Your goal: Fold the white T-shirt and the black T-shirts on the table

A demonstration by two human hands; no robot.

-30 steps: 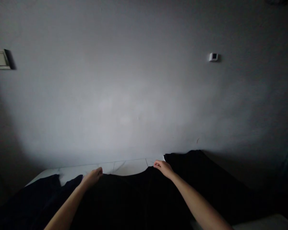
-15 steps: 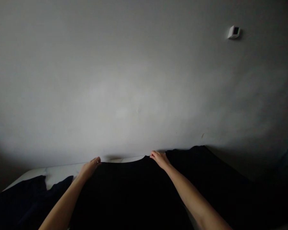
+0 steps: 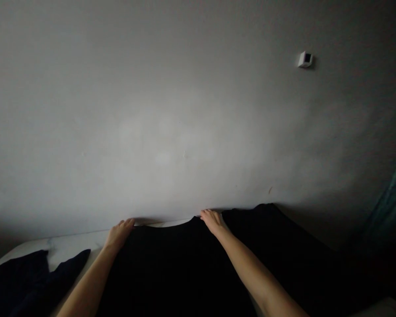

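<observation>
A black garment [image 3: 174, 268] with a dipped, curved upper edge is spread in front of me on a pale surface. My left hand [image 3: 120, 233] is at its upper left corner, fingers closed over the edge. At the upper right corner, my right hand [image 3: 211, 220] has its fingers bent onto the cloth, with the fingertips pointing left. Both forearms reach forward along the garment's sides. The dark cloth shows few folds, and its lower part runs out of view.
A dark blue garment [image 3: 16, 277] lies to the left and another black garment [image 3: 280, 251] to the right. The pale marbled surface [image 3: 69, 242] meets a grey wall [image 3: 171, 110]. A small white device [image 3: 305, 59] hangs there. Greenish cloth [image 3: 391, 198] hangs at the right.
Both hands stay at the garment's upper corners, their fingers now lying flatter on the cloth. The view has shifted slightly, so more of the greenish cloth shows.
</observation>
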